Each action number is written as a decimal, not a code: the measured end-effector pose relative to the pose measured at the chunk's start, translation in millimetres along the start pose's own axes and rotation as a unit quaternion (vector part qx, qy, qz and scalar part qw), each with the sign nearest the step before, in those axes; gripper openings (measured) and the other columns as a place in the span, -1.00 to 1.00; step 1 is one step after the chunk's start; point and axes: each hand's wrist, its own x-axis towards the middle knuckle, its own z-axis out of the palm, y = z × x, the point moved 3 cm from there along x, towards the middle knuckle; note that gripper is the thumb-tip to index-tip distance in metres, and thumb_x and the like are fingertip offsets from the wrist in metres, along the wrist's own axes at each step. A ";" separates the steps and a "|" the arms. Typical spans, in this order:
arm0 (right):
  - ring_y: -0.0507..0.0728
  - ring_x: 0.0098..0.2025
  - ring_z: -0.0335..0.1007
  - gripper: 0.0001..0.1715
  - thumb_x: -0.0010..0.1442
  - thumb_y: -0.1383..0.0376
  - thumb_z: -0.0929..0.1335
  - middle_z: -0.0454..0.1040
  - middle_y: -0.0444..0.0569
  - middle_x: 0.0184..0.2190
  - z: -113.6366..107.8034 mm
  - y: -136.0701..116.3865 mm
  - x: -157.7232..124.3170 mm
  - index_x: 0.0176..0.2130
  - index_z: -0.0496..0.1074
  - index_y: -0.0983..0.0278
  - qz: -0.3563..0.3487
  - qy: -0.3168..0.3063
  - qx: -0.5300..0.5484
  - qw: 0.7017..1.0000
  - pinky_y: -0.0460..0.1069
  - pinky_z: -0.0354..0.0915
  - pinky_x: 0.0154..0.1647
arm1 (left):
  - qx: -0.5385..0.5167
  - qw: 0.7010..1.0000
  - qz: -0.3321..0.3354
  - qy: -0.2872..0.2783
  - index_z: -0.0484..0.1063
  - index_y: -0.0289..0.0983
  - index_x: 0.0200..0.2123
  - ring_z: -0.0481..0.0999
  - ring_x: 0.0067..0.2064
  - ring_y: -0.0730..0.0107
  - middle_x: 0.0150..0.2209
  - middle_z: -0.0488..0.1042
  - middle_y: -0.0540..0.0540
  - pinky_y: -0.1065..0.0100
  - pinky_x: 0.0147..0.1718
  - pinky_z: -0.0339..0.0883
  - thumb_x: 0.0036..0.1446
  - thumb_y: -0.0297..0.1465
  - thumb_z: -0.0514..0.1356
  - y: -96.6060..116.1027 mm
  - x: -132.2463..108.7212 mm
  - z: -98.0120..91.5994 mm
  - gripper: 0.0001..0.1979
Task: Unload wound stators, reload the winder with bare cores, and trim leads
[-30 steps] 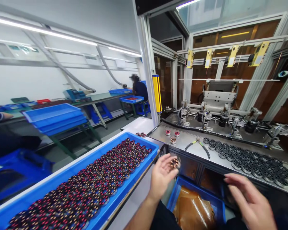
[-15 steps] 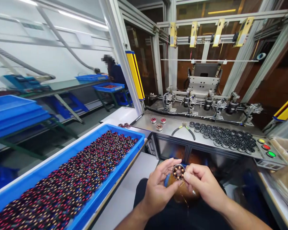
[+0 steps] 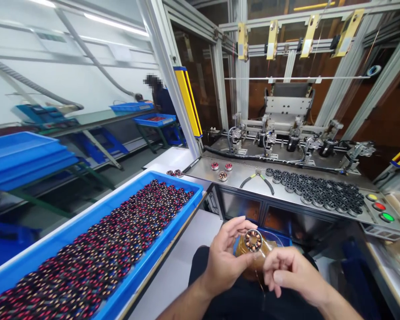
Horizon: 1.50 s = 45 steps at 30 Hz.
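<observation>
My left hand [image 3: 227,260] pinches a small wound stator ring [image 3: 253,240] with copper coils, held upright over my lap. My right hand [image 3: 288,271] sits just right of and below it, fingers curled in a pinch on a thin copper wire [image 3: 260,275] that trails from the ring. A long blue tray [image 3: 96,249] packed with several similar red and copper stators lies to my left.
A steel bench [image 3: 240,175] ahead carries three loose stators, pliers [image 3: 258,178] and rows of dark rings [image 3: 320,193]. Coloured buttons [image 3: 379,206] sit at its right end, a winding machine [image 3: 286,129] behind. A blue bin with a brown bag [image 3: 253,262] is below. Another person [image 3: 160,95] works far off.
My right hand has dropped away from the stator ring toward the lower right, drawing a wire out. My left hand still holds the ring, slightly lower in view.
</observation>
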 end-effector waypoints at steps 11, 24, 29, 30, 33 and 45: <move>-0.13 -0.77 0.13 -0.47 -0.11 0.02 0.60 0.37 -0.18 -0.75 45.6 -3.0 10.3 -0.45 0.44 0.37 0.029 0.102 0.105 0.989 -0.24 0.04 -0.76 | 0.021 0.999 -0.038 0.015 0.41 -0.14 0.10 0.62 -0.14 0.42 -0.14 0.60 -0.06 0.47 -0.13 0.50 -0.12 -0.63 0.47 -2.2 5.8 -3.6 -0.30; -0.02 -0.58 0.45 -0.47 0.06 -0.03 0.53 0.56 0.01 -0.51 22.6 -32.3 -1.0 -0.35 0.51 0.41 -0.032 0.126 0.106 0.986 -0.16 0.35 -0.58 | -0.237 0.907 -0.347 0.007 0.17 -0.24 0.25 0.58 -0.35 0.50 -0.08 0.63 -0.24 0.49 -0.32 0.43 -0.11 -0.31 0.53 -10.6 13.2 4.3 -0.10; -0.05 -0.62 0.35 -0.38 0.05 -0.14 0.49 0.50 -0.05 -0.58 18.6 -35.9 -0.5 -0.42 0.45 0.39 -0.046 0.162 0.030 0.985 -0.16 0.26 -0.59 | -0.174 0.930 -0.321 -0.050 0.18 -0.21 0.24 0.61 -0.26 0.45 0.05 0.57 -0.29 0.45 -0.25 0.47 0.00 -0.41 0.47 -14.4 5.2 10.3 -0.21; -0.06 -0.63 0.33 -0.38 0.06 -0.15 0.48 0.49 -0.06 -0.59 18.6 -35.0 -0.1 -0.44 0.44 0.38 -0.047 0.164 0.010 0.985 -0.16 0.24 -0.58 | -0.146 0.940 -0.300 -0.064 0.20 -0.19 0.22 0.61 -0.21 0.43 0.06 0.56 -0.27 0.45 -0.21 0.48 0.01 -0.45 0.46 -14.6 3.2 11.7 -0.24; -0.06 -0.63 0.29 -0.43 0.06 -0.10 0.50 0.45 -0.11 -0.61 18.7 -32.5 0.2 -0.48 0.41 0.35 -0.045 0.164 -0.039 0.985 -0.13 0.23 -0.56 | -0.066 0.971 -0.210 -0.091 0.30 -0.17 0.15 0.61 -0.12 0.43 0.00 0.58 -0.16 0.47 -0.11 0.47 0.04 -0.54 0.42 -11.9 -1.0 16.0 -0.37; -0.04 -0.62 0.27 -0.48 0.00 -0.03 0.55 0.42 -0.13 -0.65 14.7 -22.7 -10.6 -0.52 0.40 0.32 -0.027 0.182 -0.065 0.981 -0.12 0.22 -0.54 | -0.166 0.953 -0.241 -0.079 0.21 -0.14 0.18 0.65 -0.09 0.30 0.10 0.55 -0.25 0.34 -0.14 0.53 0.12 -0.47 0.37 -11.5 1.9 18.4 -0.39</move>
